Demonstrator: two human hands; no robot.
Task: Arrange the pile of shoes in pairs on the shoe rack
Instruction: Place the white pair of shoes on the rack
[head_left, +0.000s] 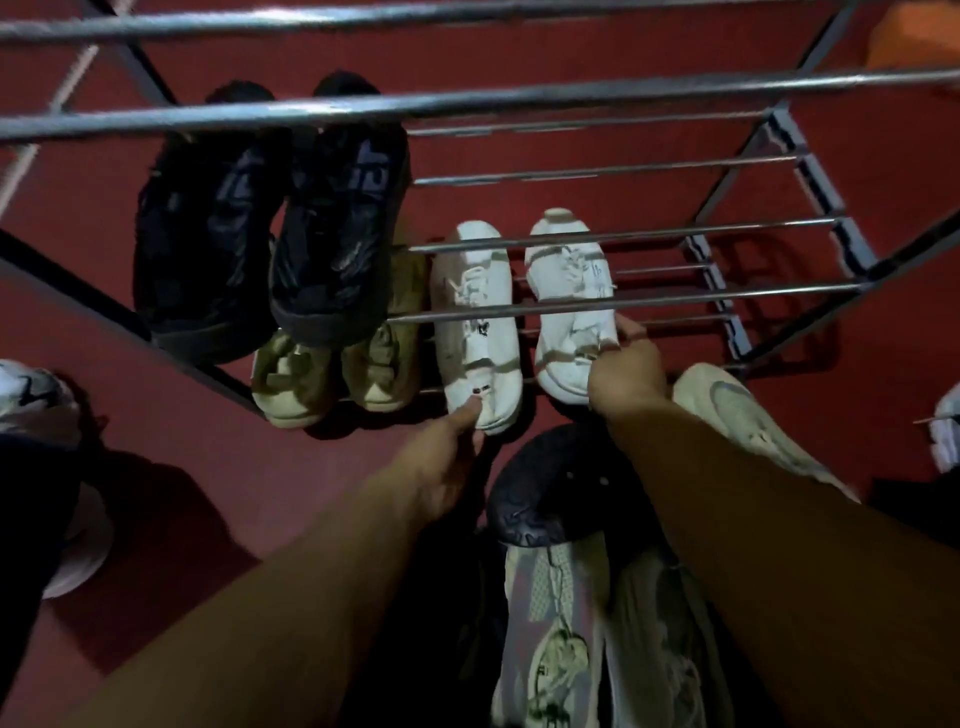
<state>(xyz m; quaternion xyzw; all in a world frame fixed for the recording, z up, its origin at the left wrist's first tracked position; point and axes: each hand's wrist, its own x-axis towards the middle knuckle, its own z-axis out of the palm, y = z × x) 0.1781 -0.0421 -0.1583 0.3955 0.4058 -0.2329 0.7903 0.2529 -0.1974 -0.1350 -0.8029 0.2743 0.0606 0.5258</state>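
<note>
I look down through a metal shoe rack (623, 239) standing on a red floor. Two white sneakers lie side by side on a low tier. My left hand (447, 457) grips the heel of the left white sneaker (475, 322). My right hand (626, 374) holds the heel of the right white sneaker (569, 306). A pair of tan shoes (332, 374) sits to their left on the same tier. Two black shoes (270, 244) rest together on a higher tier at the left.
Loose shoes lie on the floor below my arms: a black-soled shoe (540, 493), a pale patterned sneaker (556, 639), a cream sneaker (727, 415). More white shoes sit at the left edge (31, 395) and right edge (945, 431). The rack's right half holds nothing.
</note>
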